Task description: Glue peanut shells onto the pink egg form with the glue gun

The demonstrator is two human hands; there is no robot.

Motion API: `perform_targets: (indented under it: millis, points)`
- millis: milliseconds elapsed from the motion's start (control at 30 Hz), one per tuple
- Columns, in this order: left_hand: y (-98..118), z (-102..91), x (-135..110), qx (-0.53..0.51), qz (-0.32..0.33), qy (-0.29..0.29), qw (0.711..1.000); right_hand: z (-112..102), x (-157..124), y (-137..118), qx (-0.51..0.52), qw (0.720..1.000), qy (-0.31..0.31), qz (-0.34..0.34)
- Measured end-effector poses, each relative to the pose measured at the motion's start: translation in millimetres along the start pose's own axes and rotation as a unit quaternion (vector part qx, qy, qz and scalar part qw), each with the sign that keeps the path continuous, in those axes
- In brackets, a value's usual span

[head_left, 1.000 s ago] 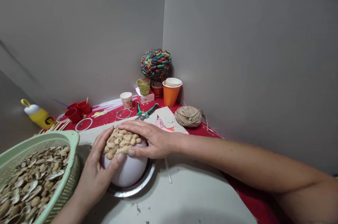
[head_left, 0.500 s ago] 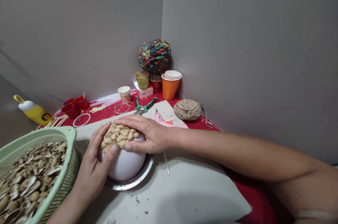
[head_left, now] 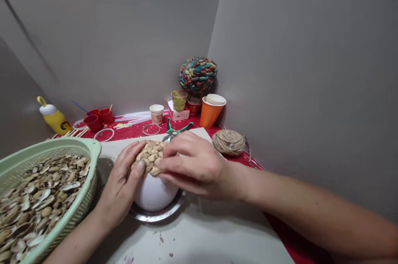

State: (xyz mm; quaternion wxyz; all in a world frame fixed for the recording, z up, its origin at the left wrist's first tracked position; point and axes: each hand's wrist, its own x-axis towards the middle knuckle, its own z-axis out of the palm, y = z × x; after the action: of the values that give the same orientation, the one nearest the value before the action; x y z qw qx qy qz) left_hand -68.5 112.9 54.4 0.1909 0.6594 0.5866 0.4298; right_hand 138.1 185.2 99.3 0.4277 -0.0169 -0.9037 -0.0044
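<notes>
Left hand (head_left: pixel 122 179), spread round the ball's side, thumb on the shells; right hand (head_left: pixel 199 168), fingers bunched at them, pinching or not I cannot tell; shell cap (head_left: pixel 151 157), likely brittle; white ball (head_left: pixel 155 195) beneath, in a metal dish (head_left: pixel 158 216), probably light, slippery, best held by bare flanks; green basket (head_left: pixel 95 150), left.

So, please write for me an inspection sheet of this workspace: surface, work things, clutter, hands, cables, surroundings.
Surface: pale board on red cloth, dark crumbs scattered.
Work things: white ball in a metal dish, peanut shells on its top; green basket of loose shells at left.
Clutter: red cups, orange cup, yellow bottle, pliers, twine ball.
Hands: left hand cups shells and ball; right hand has fingers at the shells, grip unclear.
Cables: none clearly seen.
Surroundings: grey walls meeting in a corner.
</notes>
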Motion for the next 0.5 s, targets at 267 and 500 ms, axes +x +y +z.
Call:
perform_targets:
  millis: [267, 500]
  points:
    - [-8.6, 3.7, -3.1, -0.001, 0.034, -0.009, 0.999, 13.1, -7.6, -5.8, -0.1, 0.993, -0.04, -0.05]
    - [-9.8, 4.6, -2.6, 0.0, 0.044, -0.009, 0.999, 9.0, -6.1, -8.7, -0.113, 0.989, -0.081, -0.052]
